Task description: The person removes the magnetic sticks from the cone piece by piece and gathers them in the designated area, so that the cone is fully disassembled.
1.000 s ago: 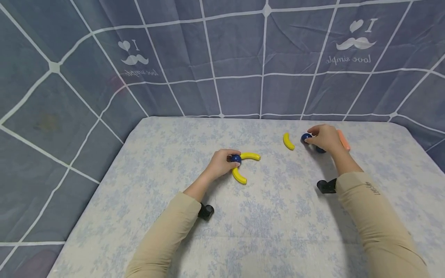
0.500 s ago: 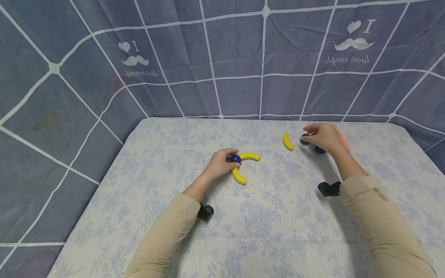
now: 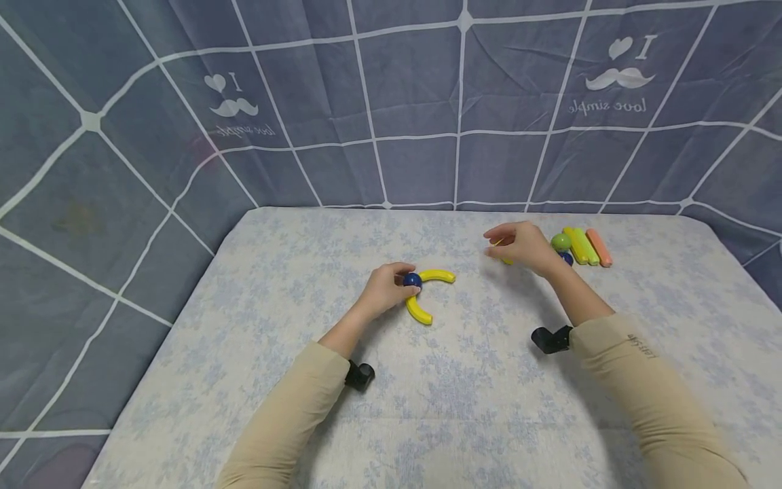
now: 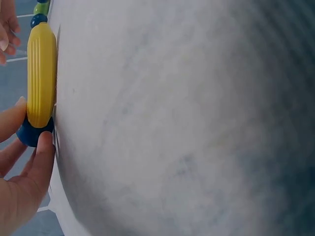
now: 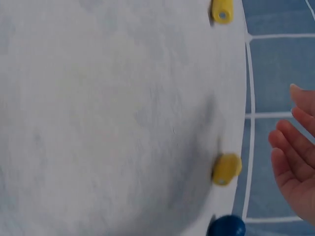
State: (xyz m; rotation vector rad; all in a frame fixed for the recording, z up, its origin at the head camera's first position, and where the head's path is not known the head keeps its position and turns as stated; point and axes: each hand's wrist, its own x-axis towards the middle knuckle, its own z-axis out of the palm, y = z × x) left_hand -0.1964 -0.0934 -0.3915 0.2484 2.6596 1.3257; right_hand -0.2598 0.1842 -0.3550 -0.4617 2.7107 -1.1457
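My left hand [image 3: 386,291] pinches a dark blue ball [image 3: 413,281] between thumb and fingers. Two yellow curved rods stand out from this ball, an upper rod [image 3: 437,275] pointing right and a lower rod [image 3: 418,312] pointing down. The left wrist view shows one yellow rod [image 4: 42,73] meeting the ball [image 4: 30,135]. Over a loose yellow curved rod [image 3: 506,260] hovers my right hand [image 3: 527,247], fingers loosely bent and partly covering it. In the right wrist view that hand [image 5: 298,157] is apart from the loose rod [image 5: 227,169]; a blue ball [image 5: 226,226] lies nearby.
To the right of my right hand lie a green ball [image 3: 561,242], another blue ball [image 3: 566,259], yellow-green rods [image 3: 580,246] and an orange rod [image 3: 599,247]. A grid-patterned curtain [image 3: 415,102] stands behind the cloth-covered table [image 3: 464,407].
My right hand has let go of a blue ball and moved left over the loose yellow rod, uncovering the green ball and yellow-green rods. The left hand keeps its hold, nearly still.
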